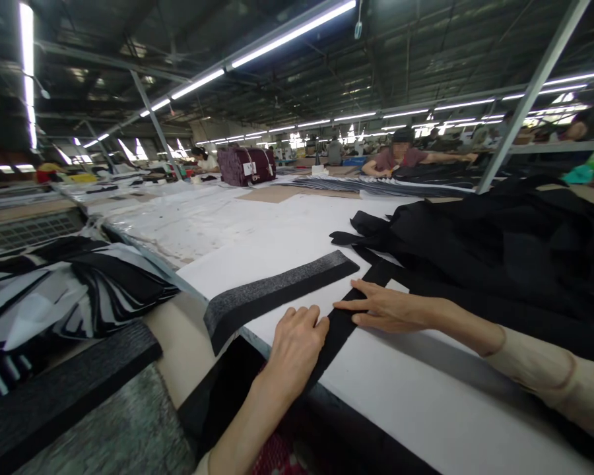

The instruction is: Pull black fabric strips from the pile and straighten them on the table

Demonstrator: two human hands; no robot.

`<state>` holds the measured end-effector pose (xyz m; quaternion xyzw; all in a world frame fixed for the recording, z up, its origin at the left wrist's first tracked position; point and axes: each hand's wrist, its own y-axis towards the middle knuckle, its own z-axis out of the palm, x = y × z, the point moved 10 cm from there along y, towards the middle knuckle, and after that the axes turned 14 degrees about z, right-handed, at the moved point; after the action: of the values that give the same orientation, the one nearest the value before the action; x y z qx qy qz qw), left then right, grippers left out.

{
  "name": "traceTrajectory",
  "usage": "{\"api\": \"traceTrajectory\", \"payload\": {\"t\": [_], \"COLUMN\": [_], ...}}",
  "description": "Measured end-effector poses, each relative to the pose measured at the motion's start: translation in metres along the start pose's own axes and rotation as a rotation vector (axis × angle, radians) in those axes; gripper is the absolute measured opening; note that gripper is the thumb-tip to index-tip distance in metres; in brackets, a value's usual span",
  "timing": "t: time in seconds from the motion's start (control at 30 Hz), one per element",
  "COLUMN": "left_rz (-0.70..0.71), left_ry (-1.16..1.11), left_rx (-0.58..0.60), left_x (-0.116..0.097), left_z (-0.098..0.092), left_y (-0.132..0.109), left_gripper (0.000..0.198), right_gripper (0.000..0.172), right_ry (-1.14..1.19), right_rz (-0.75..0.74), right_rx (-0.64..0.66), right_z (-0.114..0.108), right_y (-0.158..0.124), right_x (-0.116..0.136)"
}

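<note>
A long black fabric strip [337, 338] lies across the white table [400, 389] and runs over its near edge. My left hand [297, 343] is closed at the strip's left side, fingers curled down onto it; the fingertips are hidden. Flat on the strip, a little farther up, rests my right hand [389, 309] with its fingers spread. A stack of dark strips with a speckled grey top [277, 280] lies beyond my left hand, its left end overhanging the edge. Beside my right hand is a small white piece [397, 285].
A big heap of black fabric [515, 244] covers the table's right side. Striped black and white pieces [74, 290] and another dark stack [74, 389] lie at the left. Farther back are a maroon bundle [246, 165] and a person [400, 158] working over layered fabric.
</note>
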<state>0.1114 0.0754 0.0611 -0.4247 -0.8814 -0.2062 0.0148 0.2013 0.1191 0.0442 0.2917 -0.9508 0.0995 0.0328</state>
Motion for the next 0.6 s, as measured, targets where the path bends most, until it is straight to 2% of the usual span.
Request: {"api": "traceTrajectory", "payload": {"t": [0.2, 0.3, 0.43, 0.5, 0.6], "left_rz": [0.004, 0.002, -0.042, -0.146, -0.284], "left_ry": [-0.011, -0.017, -0.073, -0.197, -0.386], "left_rx": [0.006, 0.002, -0.009, -0.042, -0.093], "left_x": [-0.001, -0.001, 0.003, 0.013, 0.024], "left_z": [-0.001, 0.0, -0.001, -0.003, -0.005], "left_y": [0.001, 0.002, -0.005, -0.017, -0.036], "left_gripper": [0.018, 0.018, 0.018, 0.019, 0.021], "right_gripper": [0.044, 0.045, 0.046, 0.046, 0.045], "right_ry": [-0.052, 0.047, 0.081, 0.089, 0.124], "right_rz": [-0.011, -0.09, -0.115, -0.113, -0.052], "right_rx": [-0.13, -0.087, -0.052, -0.044, -0.044], "right_z": [-0.002, 0.0, -0.002, -0.003, -0.003], "right_y": [0.002, -0.002, -0.006, -0.007, -0.006], "right_x": [0.014, 0.031, 0.043, 0.04, 0.014]}}
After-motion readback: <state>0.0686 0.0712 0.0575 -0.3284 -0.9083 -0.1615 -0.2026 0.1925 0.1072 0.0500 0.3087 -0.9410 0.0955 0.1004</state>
